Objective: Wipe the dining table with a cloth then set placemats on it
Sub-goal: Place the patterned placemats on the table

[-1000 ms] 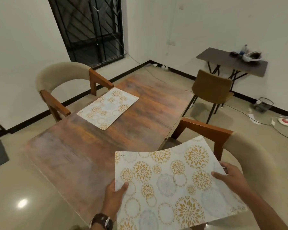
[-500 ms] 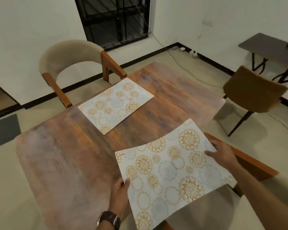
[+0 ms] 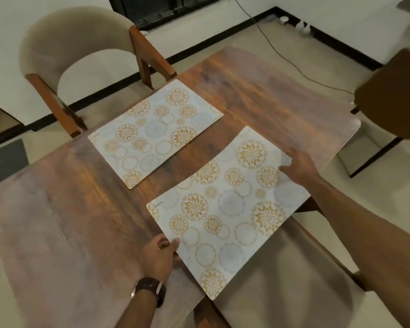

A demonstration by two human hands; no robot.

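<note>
A white placemat (image 3: pixel 227 207) with gold and grey circles lies over the near right part of the wooden dining table (image 3: pixel 64 209), its near edge overhanging the table's side. My left hand (image 3: pixel 160 254) pinches its near left edge, thumb on top. My right hand (image 3: pixel 298 165) holds its far right edge. A second matching placemat (image 3: pixel 152 133) lies flat on the far side, in front of a chair. No cloth is in view.
A beige armchair (image 3: pixel 71 50) stands at the table's far side. Another beige chair seat (image 3: pixel 284 280) sits under my right arm. A brown chair (image 3: pixel 393 95) stands at the right, with a cable (image 3: pixel 282 55) on the floor behind the table.
Both hands have carried the placemat forward from over the near chair and lowered it onto the table. My view has tilted down and moved closer.
</note>
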